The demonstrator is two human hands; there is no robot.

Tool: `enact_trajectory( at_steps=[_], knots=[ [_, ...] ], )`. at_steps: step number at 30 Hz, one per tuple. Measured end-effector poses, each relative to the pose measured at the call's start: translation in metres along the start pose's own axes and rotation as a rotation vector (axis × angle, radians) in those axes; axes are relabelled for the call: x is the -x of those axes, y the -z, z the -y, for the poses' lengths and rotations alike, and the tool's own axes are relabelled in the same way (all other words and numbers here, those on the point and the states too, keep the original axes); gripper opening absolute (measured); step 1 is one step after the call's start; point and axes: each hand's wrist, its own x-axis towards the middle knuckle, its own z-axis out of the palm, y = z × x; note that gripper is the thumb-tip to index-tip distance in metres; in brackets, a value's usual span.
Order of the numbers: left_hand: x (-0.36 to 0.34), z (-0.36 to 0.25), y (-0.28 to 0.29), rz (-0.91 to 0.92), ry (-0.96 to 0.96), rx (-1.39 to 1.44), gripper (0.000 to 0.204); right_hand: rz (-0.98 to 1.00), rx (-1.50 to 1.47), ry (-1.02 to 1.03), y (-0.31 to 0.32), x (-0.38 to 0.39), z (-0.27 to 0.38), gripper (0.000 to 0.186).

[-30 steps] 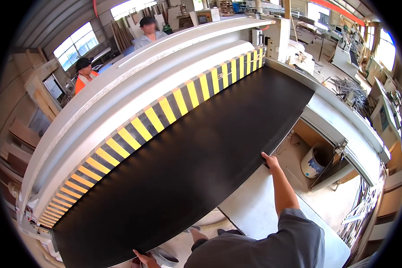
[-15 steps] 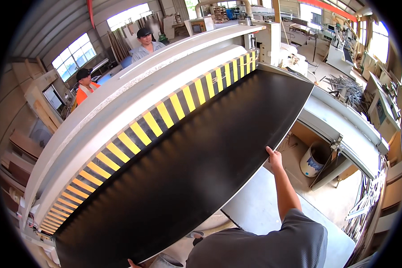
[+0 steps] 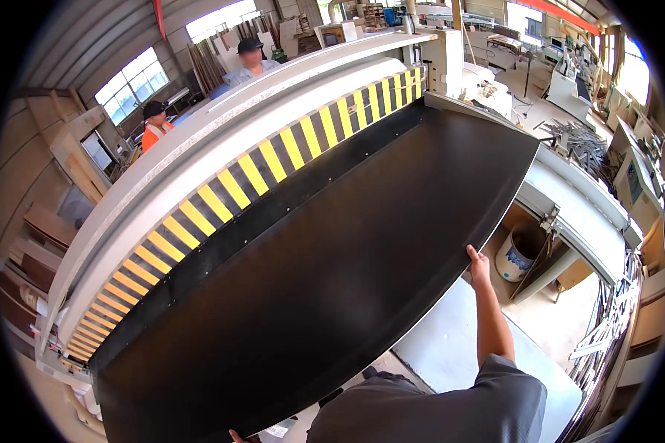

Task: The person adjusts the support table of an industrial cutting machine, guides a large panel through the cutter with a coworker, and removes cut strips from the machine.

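Overhead, the head camera looks down on a large black metal sheet [image 3: 325, 273] lying flat across the bed of a long grey sheet-metal machine [image 3: 222, 155], its far edge tucked under the beam marked with yellow and black hazard stripes [image 3: 273, 159]. The right hand [image 3: 479, 263] closes on the sheet's near edge toward its right end, fingers curled over the rim, apparently to steady so wide and floppy a panel. The left hand [image 3: 238, 436] shows only as a sliver at the bottom border, touching the near edge toward the left end; whether it grips or merely rests there cannot be told. Spreading the hands wide apart likely keeps the sheet level and square to the beam. Beyond the machine stand two people, one in an orange vest [image 3: 155, 127] and one in a dark cap [image 3: 250, 59]. A white bucket [image 3: 517, 255] sits on the floor under the right-hand table.
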Motion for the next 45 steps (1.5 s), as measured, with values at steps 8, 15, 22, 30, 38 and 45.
enact_trajectory(
  at_steps=[8, 15, 22, 30, 38, 45],
  knots=[
    [-0.065, 0.084, 0.191, 0.342, -0.577, -0.519, 0.05, 0.012, 0.037, -0.008, 0.091, 0.065, 0.035, 0.04],
    [0.053, 0.051, 0.207, 0.233, -0.016, -0.015, 0.054, -0.014, -0.108, -0.054, 0.22, 0.082, 0.01, 0.039],
    [0.005, 0.158, 0.329, 0.324, 0.113, -0.019, 0.055, -0.207, -0.082, 0.008, 0.3, 0.141, -0.04, 0.053],
    [0.082, 0.134, 0.374, 0.382, 0.004, -0.238, 0.052, -0.646, 0.965, 0.219, 0.362, 0.161, -0.019, 0.076],
    [0.015, -0.019, 0.406, 0.51, -0.392, -0.653, 0.052, -0.26, 1.522, 0.304, 0.24, 0.224, 0.022, 0.072],
    [-0.074, 0.032, 0.41, -0.347, -0.717, -1.65, 0.056, -0.076, 1.558, 0.328, 0.247, 0.227, 0.03, 0.078]
  ],
)
